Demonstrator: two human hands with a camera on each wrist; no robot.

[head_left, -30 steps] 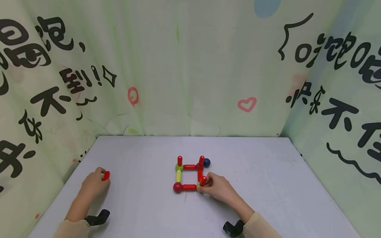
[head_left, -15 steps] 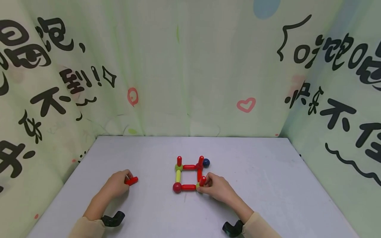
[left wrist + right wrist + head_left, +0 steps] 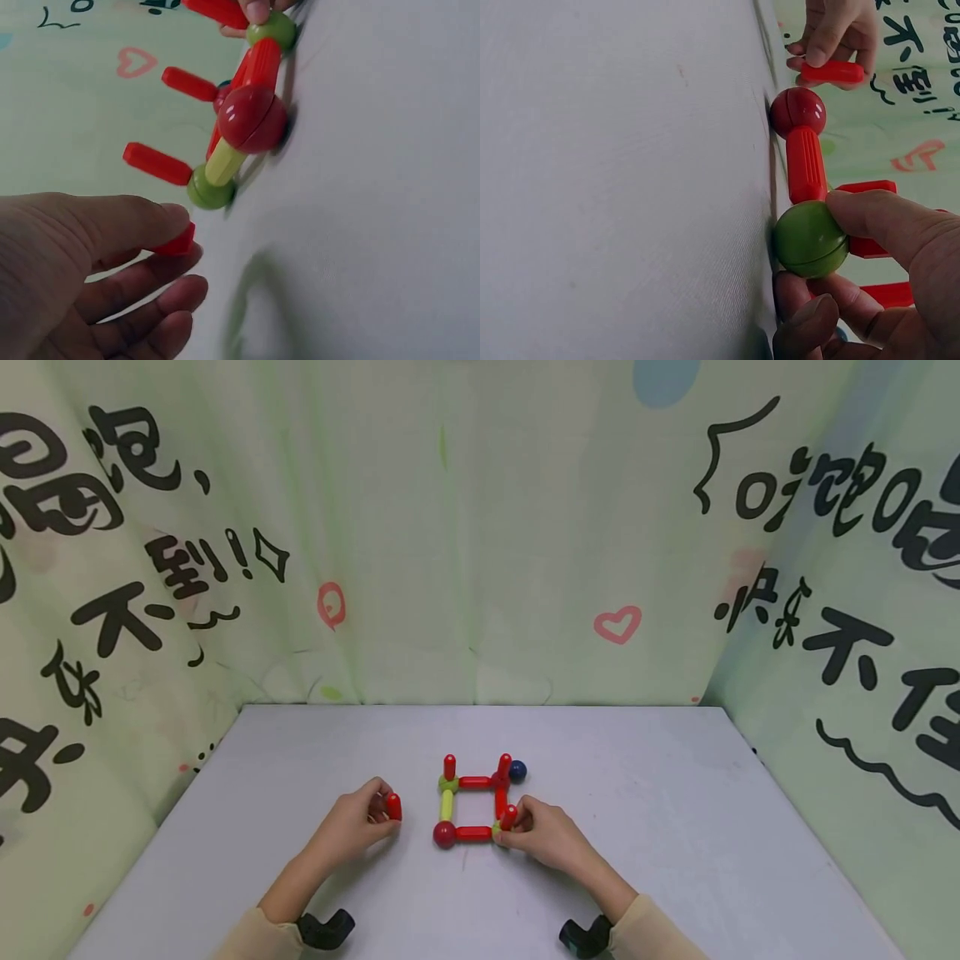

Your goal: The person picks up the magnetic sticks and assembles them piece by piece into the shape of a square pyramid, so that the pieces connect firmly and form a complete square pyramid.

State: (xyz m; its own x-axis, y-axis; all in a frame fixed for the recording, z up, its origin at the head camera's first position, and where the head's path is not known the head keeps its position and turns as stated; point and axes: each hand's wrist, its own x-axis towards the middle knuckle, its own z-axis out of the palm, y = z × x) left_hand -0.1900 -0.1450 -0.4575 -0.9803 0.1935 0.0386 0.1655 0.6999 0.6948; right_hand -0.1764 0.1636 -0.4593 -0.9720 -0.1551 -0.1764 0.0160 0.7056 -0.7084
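A square frame of magnetic building rods and balls lies mid-table. Its near-left corner is a red ball [image 3: 444, 835], its far-left one a green ball [image 3: 210, 187], joined by a yellow-green rod [image 3: 447, 806]; the other sides are red rods. Red rods stand upright on the other three corners, such as the far-left upright rod [image 3: 450, 767]. My right hand [image 3: 553, 835] pinches the near-right green ball [image 3: 810, 238] between thumb and fingers. Left of the frame, my left hand [image 3: 352, 822] pinches a loose red rod [image 3: 393, 807], held upright and apart from the frame.
A dark blue ball [image 3: 517, 771] sits beside the frame's far-right corner. The white table [image 3: 637, 760] ends at a printed curtain [image 3: 525, 527] behind and at both sides. Black wrist devices [image 3: 326, 930] are worn at both cuffs.
My left hand has moved right from the table's left side toward the frame, carrying the red rod, which has turned upright. My right hand stays on the green ball.
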